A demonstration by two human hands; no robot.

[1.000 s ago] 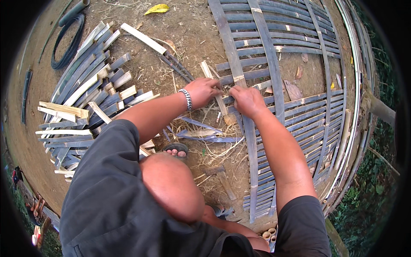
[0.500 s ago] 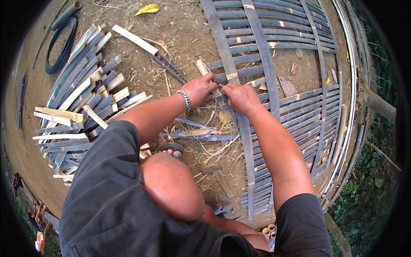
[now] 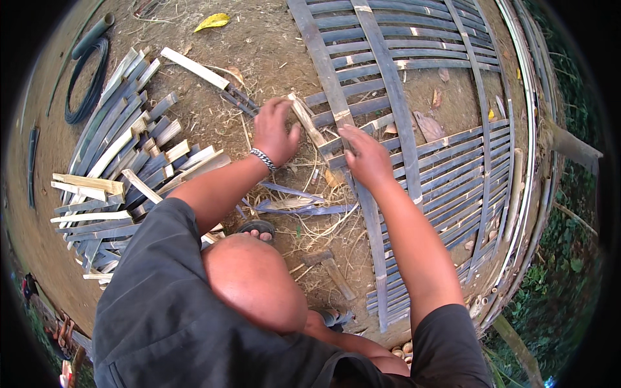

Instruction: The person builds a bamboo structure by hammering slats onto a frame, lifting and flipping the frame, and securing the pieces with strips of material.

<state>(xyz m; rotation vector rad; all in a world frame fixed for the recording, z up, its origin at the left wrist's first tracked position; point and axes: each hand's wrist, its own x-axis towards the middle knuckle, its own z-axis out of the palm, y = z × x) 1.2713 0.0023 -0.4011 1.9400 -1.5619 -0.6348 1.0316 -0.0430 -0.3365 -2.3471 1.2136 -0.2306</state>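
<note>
My left hand (image 3: 275, 134), a chain bracelet on its wrist, is raised off the work with thumb and fingers apart and nothing in it. Beside it a short pale split-bamboo piece (image 3: 305, 119) lies slanting, its lower end at the lattice's edge. My right hand (image 3: 367, 155) grips a dark bamboo slat (image 3: 333, 147) where it crosses a long lengthwise slat (image 3: 328, 87); the palm hides part of the crossing. Around it spreads a bamboo lattice (image 3: 406, 119) of crosswise slats, closely set at the near end and wider apart in the middle.
A heap of split bamboo (image 3: 123, 161) lies at left. Above it are a coil of black strapping (image 3: 90, 81) and a bamboo tube (image 3: 94, 37). A wooden-handled hammer (image 3: 336, 275) lies near my feet, below purplish strips (image 3: 291, 200). Bamboo poles (image 3: 533, 129) edge the right side.
My left hand has let go of the bamboo at the lattice's edge and moved left, its fingers spreading. My right hand stays at the crossing. The view has shifted slightly.
</note>
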